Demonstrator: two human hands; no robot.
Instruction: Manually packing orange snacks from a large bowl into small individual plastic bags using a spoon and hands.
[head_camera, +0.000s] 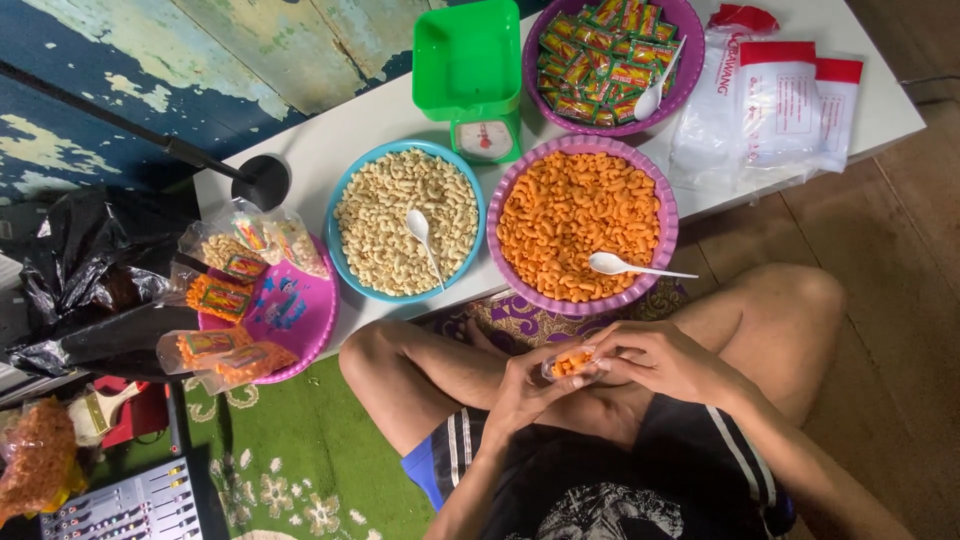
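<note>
I sit cross-legged before a low white table (330, 140). My left hand (525, 385) and my right hand (655, 358) together hold a small clear bag of orange snacks (570, 364) over my lap. Just beyond my hands a purple bowl (668, 230) of orange macaroni-shaped snacks holds a white spoon (630, 266). To its left a blue bowl (340, 190) of pale snacks holds another white spoon (420, 232).
A green kitchen scale (470, 70), a purple bowl of small sachets (690, 40) and a stack of clear red-topped bags (770, 100) sit at the table's far side. A pink tray (290, 310) carries filled snack bags. Black plastic bags (90, 270) lie left.
</note>
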